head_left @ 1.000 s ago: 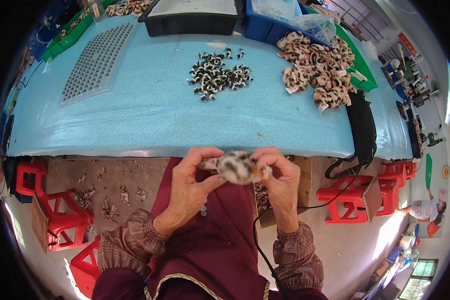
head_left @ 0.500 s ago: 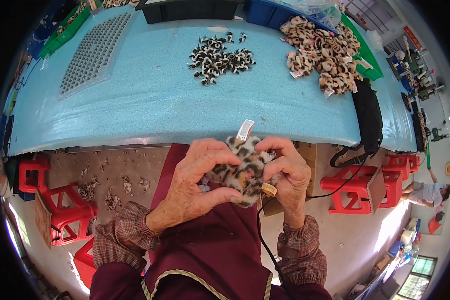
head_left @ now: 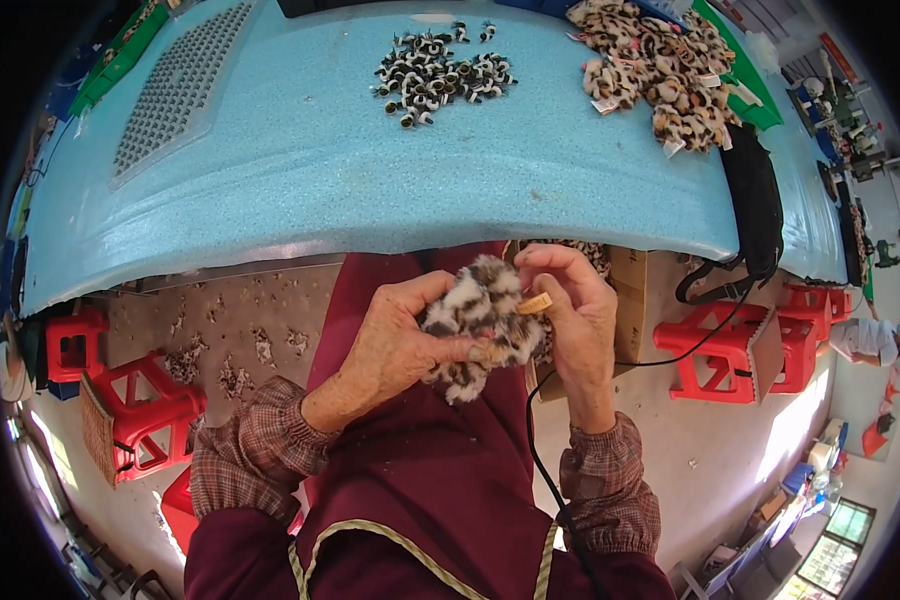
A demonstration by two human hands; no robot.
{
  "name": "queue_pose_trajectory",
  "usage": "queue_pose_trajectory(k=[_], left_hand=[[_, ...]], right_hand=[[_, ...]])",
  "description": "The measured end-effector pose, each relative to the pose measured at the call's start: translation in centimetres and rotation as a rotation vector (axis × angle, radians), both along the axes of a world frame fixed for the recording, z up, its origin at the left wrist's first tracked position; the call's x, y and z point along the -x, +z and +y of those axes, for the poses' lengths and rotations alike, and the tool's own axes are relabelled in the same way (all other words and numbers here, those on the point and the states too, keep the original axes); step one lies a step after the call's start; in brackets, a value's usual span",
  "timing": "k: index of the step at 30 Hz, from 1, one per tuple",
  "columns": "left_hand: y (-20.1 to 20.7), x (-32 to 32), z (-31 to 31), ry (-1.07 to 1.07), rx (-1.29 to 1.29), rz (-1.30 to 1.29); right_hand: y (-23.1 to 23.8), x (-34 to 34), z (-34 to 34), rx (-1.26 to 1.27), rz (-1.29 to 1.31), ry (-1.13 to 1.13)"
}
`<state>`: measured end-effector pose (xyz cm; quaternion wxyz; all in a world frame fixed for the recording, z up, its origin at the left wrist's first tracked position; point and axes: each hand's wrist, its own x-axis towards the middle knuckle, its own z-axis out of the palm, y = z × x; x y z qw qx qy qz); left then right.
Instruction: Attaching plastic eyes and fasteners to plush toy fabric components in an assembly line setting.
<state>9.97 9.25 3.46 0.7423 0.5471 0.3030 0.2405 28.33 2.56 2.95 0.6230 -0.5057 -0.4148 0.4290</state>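
Note:
A small leopard-print plush piece (head_left: 480, 310), furry in cream, brown and black, is held up before my apron, just off the table's near edge. My left hand (head_left: 395, 335) grips its left side, thumb pressed across the front near a pinkish spot. At its right edge my right hand (head_left: 575, 310) has its fingers bent and closed on the fur; the exact grip is partly hidden. A tan band (head_left: 535, 303) shows by the right thumb and fingertips. Checked sleeve covers reach both wrists.
On the blue-covered table (head_left: 300, 190) lie a pile of small black-and-white parts (head_left: 440, 75), a heap of leopard-print plush pieces (head_left: 660, 65) and a studded tray (head_left: 180, 95). A black bag (head_left: 753, 190) hangs at the right edge. Red stools (head_left: 140, 415) and a cardboard box (head_left: 630, 305) stand below.
My hands have turned the plush piece over, and its white tag is out of sight. The right hand has shifted up along its right edge. The table sits higher in view.

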Motion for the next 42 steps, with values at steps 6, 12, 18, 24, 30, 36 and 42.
queue_pose_trajectory(k=[6,12,18,24,30,36,42], left_hand=[[-1.1,-0.5,-0.6,0.151,0.144,-0.068],[-1.0,-0.5,-0.7,0.019,0.208,-0.106],[-1.9,-0.8,-0.5,0.143,0.064,-0.082],[-2.0,-0.2,-0.8,0.279,-0.403,0.122],[-1.6,-0.2,-1.9,0.227,-1.062,0.184],[-2.4,0.2,-2.3,0.164,-0.745,0.182],[-3.8,1.2,-3.0,0.134,0.267,0.012]], right_hand=[[-0.7,0.3,-1.6,0.161,0.080,0.138],[-0.7,1.0,-1.1,0.182,0.019,0.104],[-0.9,2.6,-1.5,0.114,-0.003,-0.002],[-1.3,3.4,-1.8,0.080,0.208,-0.074],[-1.9,3.6,-2.1,0.084,0.299,-0.082],[-2.0,5.1,-2.5,0.113,0.502,-0.091],[-2.0,5.5,-3.1,0.258,0.435,0.008]])
